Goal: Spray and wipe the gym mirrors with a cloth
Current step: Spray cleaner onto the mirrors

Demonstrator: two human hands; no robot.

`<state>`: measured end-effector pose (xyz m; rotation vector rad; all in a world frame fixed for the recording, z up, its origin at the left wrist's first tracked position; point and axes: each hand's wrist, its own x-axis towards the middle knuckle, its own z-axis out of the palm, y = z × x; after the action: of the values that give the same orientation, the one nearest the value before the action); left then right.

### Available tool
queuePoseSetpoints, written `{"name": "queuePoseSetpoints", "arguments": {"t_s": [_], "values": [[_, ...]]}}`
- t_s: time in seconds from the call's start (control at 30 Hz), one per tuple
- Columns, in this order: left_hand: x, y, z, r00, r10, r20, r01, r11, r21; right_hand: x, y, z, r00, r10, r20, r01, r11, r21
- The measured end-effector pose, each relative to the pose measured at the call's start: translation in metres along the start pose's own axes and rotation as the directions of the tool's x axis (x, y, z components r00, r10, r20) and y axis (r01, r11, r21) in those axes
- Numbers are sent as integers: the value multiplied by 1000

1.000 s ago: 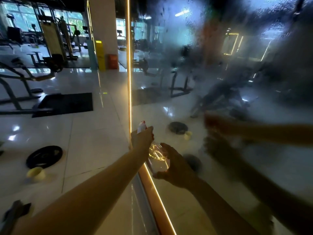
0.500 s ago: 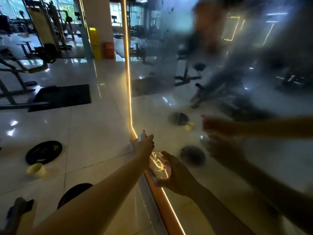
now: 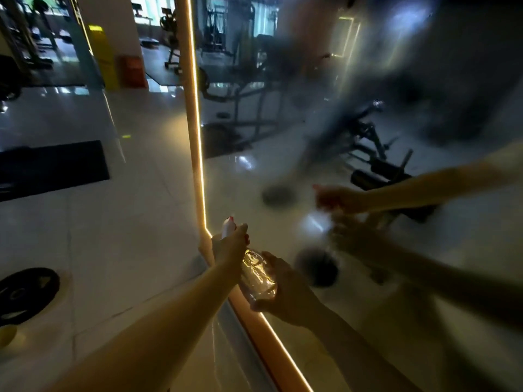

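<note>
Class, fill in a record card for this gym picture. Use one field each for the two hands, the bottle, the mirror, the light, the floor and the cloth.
Left hand: grips the bottle's spray head
Right hand: holds the bottle's clear body
Spray bottle: clear, with a white head, held close to the mirror
Mirror: misted, with blurred reflections of both arms
Light strip: lit, along the mirror's left edge
Floor: weight plate lying flat, black mat beyond it
Cloth: not in view

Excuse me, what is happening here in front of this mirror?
A person holds a clear spray bottle with both hands, close to the gym mirror. The left hand grips its top; the right hand cups the body from below. The glass looks misted and blurry. No cloth is in view.
</note>
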<state>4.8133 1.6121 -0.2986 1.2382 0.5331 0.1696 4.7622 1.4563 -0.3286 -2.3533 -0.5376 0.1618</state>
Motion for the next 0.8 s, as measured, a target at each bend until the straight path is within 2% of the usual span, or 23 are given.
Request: {"name": "queuePoseSetpoints", "arguments": {"t_s": [0.23, 0.37, 0.57, 0.8], "values": [[51, 38, -10, 990, -12, 139, 2, 997, 74, 56, -25, 10, 1000, 11, -26, -12, 1000, -27], [69, 57, -13, 997, 27, 77, -29, 999, 17, 75, -40, 5, 999, 17, -30, -18, 1000, -18], [84, 97, -14, 974, 182, 133, -182, 983, -17, 110, -63, 0, 993, 22, -118, -20, 1000, 15], [96, 152, -3, 960, 249, 131, -243, 968, -61, 135, -96, -30, 975, -88, -204, 83, 996, -33]]}}
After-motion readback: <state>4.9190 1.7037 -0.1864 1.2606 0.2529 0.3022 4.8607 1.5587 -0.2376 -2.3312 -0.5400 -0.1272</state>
